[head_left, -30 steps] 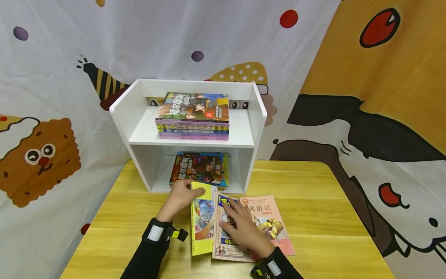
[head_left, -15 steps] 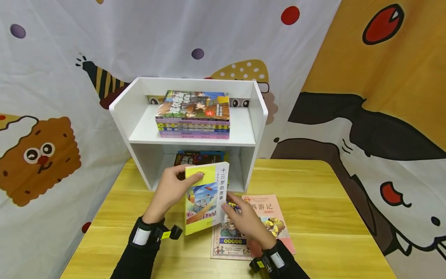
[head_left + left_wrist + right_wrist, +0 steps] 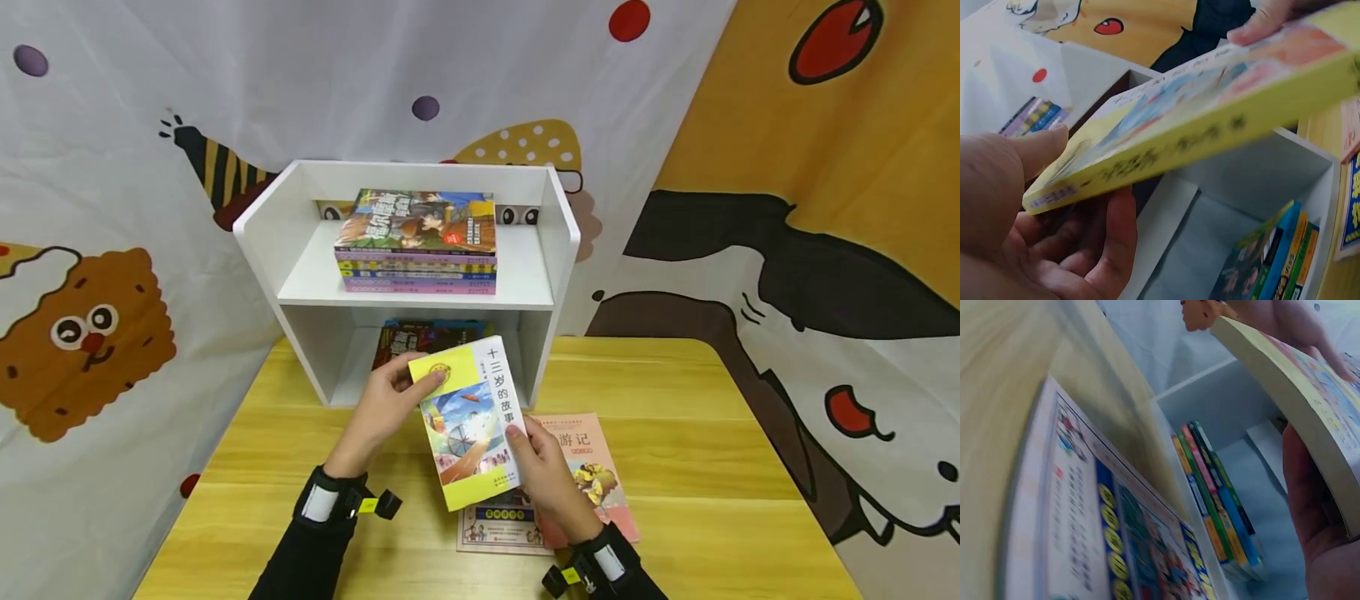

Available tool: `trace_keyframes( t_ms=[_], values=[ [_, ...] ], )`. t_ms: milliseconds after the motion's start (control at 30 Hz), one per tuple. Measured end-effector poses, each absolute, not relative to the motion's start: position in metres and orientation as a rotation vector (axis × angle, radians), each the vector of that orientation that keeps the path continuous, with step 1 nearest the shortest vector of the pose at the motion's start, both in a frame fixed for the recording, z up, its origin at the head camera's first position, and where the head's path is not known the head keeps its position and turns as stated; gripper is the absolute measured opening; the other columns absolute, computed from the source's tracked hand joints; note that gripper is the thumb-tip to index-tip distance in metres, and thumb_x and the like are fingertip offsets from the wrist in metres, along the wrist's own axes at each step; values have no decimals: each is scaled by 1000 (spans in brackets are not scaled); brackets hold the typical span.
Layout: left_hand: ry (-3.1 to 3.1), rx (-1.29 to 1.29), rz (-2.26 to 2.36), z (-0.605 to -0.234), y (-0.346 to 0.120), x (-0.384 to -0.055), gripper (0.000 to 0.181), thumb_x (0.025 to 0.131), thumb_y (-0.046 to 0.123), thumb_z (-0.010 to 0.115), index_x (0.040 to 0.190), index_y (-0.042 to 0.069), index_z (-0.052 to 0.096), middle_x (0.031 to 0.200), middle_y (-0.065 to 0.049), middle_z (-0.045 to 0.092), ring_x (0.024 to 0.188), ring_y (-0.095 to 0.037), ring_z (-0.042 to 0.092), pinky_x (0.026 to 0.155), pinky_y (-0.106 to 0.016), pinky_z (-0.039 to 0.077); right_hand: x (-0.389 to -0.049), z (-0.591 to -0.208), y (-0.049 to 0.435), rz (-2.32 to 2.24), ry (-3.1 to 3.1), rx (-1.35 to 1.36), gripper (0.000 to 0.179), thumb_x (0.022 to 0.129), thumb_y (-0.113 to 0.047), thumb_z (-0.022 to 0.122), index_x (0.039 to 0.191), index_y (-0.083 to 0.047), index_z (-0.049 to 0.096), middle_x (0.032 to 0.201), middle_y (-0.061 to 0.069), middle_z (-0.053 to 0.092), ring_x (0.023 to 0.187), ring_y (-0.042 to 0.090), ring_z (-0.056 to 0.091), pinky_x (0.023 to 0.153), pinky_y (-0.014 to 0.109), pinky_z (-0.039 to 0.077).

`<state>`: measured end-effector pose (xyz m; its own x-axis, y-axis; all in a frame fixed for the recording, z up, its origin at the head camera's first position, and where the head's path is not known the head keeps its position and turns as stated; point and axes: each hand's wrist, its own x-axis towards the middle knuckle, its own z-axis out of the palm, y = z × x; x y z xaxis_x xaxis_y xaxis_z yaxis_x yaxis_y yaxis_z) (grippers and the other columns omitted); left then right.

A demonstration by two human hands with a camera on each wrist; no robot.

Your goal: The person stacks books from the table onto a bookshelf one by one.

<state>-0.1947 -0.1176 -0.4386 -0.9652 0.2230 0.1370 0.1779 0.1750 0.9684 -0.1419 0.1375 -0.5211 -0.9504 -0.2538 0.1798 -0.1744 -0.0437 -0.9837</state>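
A yellow and white paperback book (image 3: pixel 465 425) is held up, tilted, in front of the white shelf. My left hand (image 3: pixel 386 408) pinches its upper left corner, thumb on the cover and fingers beneath, as the left wrist view also shows along the yellow spine (image 3: pixel 1166 153). At the lower right edge my right hand (image 3: pixel 551 475) grips the same book, thumb on the front. Below it on the table lie a book with a blue title band (image 3: pixel 504 529), partly covered, and a pink book (image 3: pixel 592 475) overlapped by my right hand.
The white two-tier shelf (image 3: pixel 416 304) stands at the back of the wooden table (image 3: pixel 697 467). A stack of books (image 3: pixel 420 242) lies on its upper tier. More books (image 3: pixel 420 333) lie in the lower tier, partly hidden by the held book. A printed cloth hangs behind.
My left hand has lifted the yellow book off the table and brought it right. My right hand has left the blue-banded book and now grips the yellow book's right edge.
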Motion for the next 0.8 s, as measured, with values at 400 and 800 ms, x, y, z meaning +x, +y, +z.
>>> trace_keyframes(
  t_ms=[400, 800],
  values=[
    [2443, 711, 1875, -416, -123, -183, 40, 97, 28, 51, 135, 18, 48, 110, -6, 63, 72, -30, 60, 61, -36, 54, -150, -473, 165, -2009, 2203, -589, 31, 102, -18, 37, 125, -3, 52, 88, 20, 65, 69, 33, 65, 54, 43, 57],
    [2362, 883, 1808, -419, -118, -177, 54, 99, 20, 46, 148, 28, 25, 127, -5, 55, 82, -20, 62, 59, -34, 54, -175, -432, 184, -1671, 2204, -796, 29, 102, -19, 38, 118, -5, 58, 85, 17, 65, 65, 29, 65, 54, 40, 57]
  ],
)
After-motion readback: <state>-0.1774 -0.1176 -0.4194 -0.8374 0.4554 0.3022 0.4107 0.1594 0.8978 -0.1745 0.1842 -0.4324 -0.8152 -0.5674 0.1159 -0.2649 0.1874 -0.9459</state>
